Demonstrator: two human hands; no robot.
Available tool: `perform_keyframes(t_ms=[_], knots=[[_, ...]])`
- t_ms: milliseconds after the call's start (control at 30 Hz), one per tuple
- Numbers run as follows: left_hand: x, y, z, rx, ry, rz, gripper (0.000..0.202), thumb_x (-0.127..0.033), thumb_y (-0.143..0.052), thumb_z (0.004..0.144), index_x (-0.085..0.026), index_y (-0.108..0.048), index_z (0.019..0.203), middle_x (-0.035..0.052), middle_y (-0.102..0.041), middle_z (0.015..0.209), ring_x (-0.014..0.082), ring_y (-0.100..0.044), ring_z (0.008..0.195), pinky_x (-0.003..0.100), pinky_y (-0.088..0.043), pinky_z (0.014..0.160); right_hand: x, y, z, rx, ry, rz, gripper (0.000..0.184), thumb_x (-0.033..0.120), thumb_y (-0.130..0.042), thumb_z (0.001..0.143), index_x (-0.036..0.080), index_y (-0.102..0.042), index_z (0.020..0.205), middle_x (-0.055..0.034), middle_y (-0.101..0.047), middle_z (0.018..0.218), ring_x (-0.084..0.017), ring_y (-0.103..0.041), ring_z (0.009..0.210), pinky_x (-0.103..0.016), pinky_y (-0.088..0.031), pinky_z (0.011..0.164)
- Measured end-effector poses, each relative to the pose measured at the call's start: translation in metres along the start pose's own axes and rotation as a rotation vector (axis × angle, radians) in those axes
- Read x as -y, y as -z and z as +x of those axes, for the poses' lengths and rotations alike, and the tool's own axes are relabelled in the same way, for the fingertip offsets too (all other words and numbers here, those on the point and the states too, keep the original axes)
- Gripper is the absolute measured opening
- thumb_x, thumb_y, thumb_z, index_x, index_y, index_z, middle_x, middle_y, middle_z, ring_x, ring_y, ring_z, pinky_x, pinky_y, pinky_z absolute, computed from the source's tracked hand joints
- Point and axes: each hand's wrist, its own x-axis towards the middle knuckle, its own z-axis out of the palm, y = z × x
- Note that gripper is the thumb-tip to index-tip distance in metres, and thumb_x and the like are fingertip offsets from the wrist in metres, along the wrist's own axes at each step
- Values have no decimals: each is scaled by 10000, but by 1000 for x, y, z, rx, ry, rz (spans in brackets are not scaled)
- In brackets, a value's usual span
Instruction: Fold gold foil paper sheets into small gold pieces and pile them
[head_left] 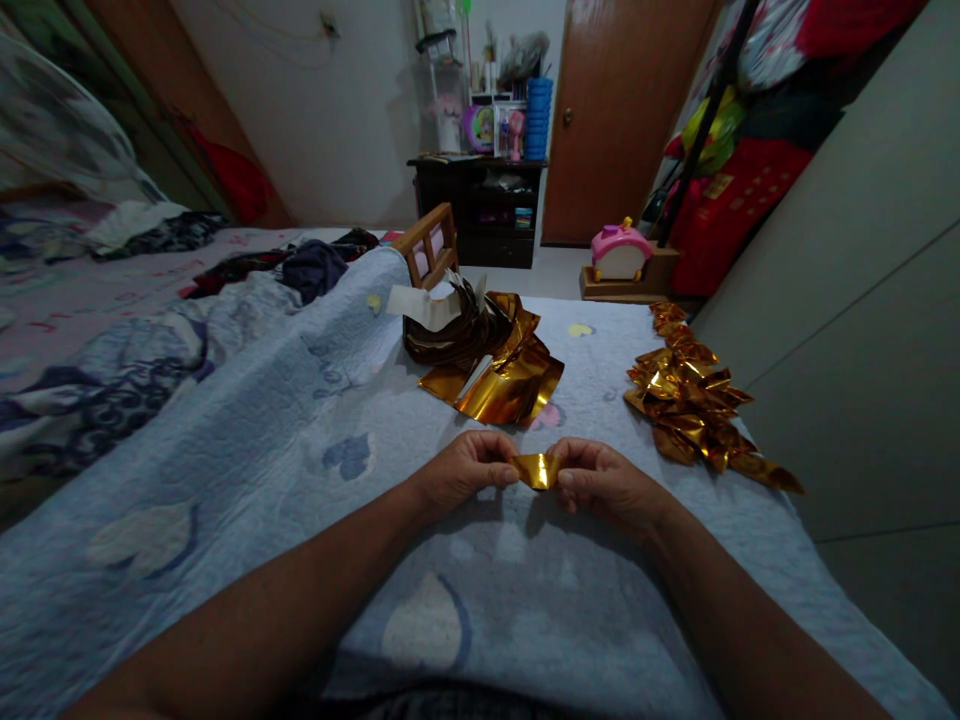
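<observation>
A small folded piece of gold foil paper [535, 470] is pinched between both hands just above the blue quilt [315, 450]. My left hand [465, 468] grips its left end with closed fingers. My right hand [600, 478] grips its right end the same way. Beyond the hands lies a stack of flat gold foil sheets [499, 375], some curled and dark on the underside. To the right sits a pile of folded gold pieces [694, 400].
A white paper wrapper [429, 303] lies on the sheet stack, with a small wooden frame [429, 245] behind it. Crumpled clothes and bedding [225, 270] lie to the left. A pale wall or cupboard [862, 330] borders the right; a dark cabinet [495, 215] and door stand beyond.
</observation>
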Motion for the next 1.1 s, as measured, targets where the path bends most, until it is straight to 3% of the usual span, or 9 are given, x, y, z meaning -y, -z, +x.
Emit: perform_keyframes(t_ms=[200, 400, 667, 933, 1100], knots=[[0, -1, -1, -15, 19, -32, 407, -428, -938, 585, -135, -700, 735, 4, -626, 671, 105, -504, 595, 239, -334, 577, 2, 0, -2, 7, 11, -37, 302, 360, -881, 733, 174, -671, 844, 34, -614, 689, -76, -538, 554, -193, -411, 510], [-1, -2, -1, -35, 46, -91, 473, -478, -945, 561, -139, -671, 744, -12, -603, 624, 85, -477, 540, 221, -290, 529, 6, -10, -1, 0, 163, -34, 371, 284, -880, 733, 229, -624, 996, 30, -639, 886, -86, -550, 647, -203, -469, 545], [-1, -2, 0, -33, 52, -51, 476, -505, -920, 593, -144, -652, 750, -18, -591, 593, 73, -420, 504, 226, -226, 502, 2, -10, 1, -55, 213, -109, 242, 314, -854, 769, 197, -646, 808, 30, -607, 737, -94, -549, 607, -227, -475, 580], [0, -3, 0, -39, 55, -80, 468, -500, -916, 607, -151, -642, 752, -24, -580, 596, 77, -420, 514, 233, -222, 512, 1, -9, 2, -81, 221, -121, 241, 324, -860, 761, 195, -665, 820, 30, -637, 697, -99, -573, 571, -236, -485, 568], [1, -4, 1, -56, 51, -141, 471, -475, -932, 586, -147, -644, 764, -20, -595, 660, 84, -475, 563, 225, -289, 547, 2, -11, 3, -57, 245, -118, 249, 283, -872, 742, 204, -670, 864, 25, -651, 747, -107, -592, 618, -248, -512, 599]])
